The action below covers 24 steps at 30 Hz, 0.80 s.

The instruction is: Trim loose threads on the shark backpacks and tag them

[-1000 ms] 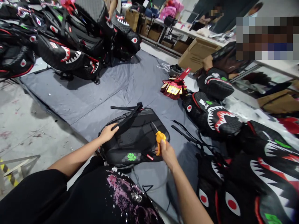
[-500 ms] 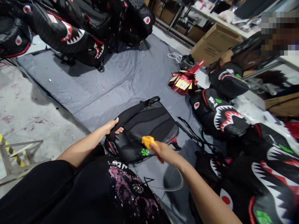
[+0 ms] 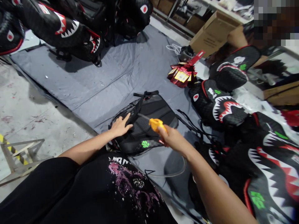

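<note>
A black backpack (image 3: 163,107) lies on the grey cloth with its padded back and straps facing up; a green patch (image 3: 145,144) shows on its near side. My left hand (image 3: 119,127) rests on the strap side at its left end, fingers spread and open. In my right hand (image 3: 171,137) is a yellow air blow gun (image 3: 156,124), held above the backpack. Its thin nozzle (image 3: 143,116) points left toward the shoulder strap. A clear hose (image 3: 174,175) loops below the right hand.
Black backpacks with shark-mouth prints (image 3: 229,109) crowd the right side, and more (image 3: 63,26) stand at the back left. Behind my backpack lies a bunch of red tags (image 3: 182,74). A cardboard box (image 3: 213,32) sits farther back. A person is at the upper right.
My left hand has let go of the strap and now lies spread on the backpack. The blow gun has moved up and slightly right. The strap has shifted.
</note>
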Each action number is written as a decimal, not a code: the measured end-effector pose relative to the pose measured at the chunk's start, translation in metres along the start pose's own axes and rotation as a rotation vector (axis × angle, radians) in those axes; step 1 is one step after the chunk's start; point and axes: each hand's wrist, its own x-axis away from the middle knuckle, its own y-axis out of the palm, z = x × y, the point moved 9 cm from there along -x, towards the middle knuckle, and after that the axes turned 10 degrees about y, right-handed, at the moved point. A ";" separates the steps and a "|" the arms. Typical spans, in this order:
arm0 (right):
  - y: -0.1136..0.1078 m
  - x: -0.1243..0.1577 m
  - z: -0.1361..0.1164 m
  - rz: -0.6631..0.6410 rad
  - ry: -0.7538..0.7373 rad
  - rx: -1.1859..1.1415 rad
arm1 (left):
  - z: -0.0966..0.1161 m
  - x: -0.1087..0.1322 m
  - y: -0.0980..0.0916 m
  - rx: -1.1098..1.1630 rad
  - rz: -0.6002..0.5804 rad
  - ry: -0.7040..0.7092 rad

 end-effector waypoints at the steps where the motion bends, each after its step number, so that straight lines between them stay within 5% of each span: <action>1: -0.008 0.003 0.006 0.083 0.054 0.055 | 0.012 0.003 0.003 -0.209 0.011 0.087; 3: -0.008 0.010 0.012 0.058 0.101 0.115 | 0.025 0.007 0.013 -0.481 0.010 0.164; 6: 0.013 0.020 0.021 -0.248 0.062 0.066 | 0.034 0.010 0.023 -0.606 -0.021 0.234; 10: -0.031 0.020 0.072 0.070 0.292 0.174 | 0.068 0.030 0.037 -0.612 0.006 0.427; 14: -0.023 0.033 0.102 -0.128 0.330 0.120 | 0.105 0.066 0.094 -0.532 -0.226 0.662; 17: -0.023 0.050 0.117 -0.115 0.394 0.099 | 0.104 0.074 0.134 -0.653 -0.397 0.684; 20: -0.007 0.068 0.118 -0.225 0.325 0.015 | 0.092 0.059 0.140 -0.740 -0.383 0.583; 24: -0.016 0.083 0.137 -0.041 0.415 -0.019 | 0.094 0.048 0.130 -0.549 -0.302 0.550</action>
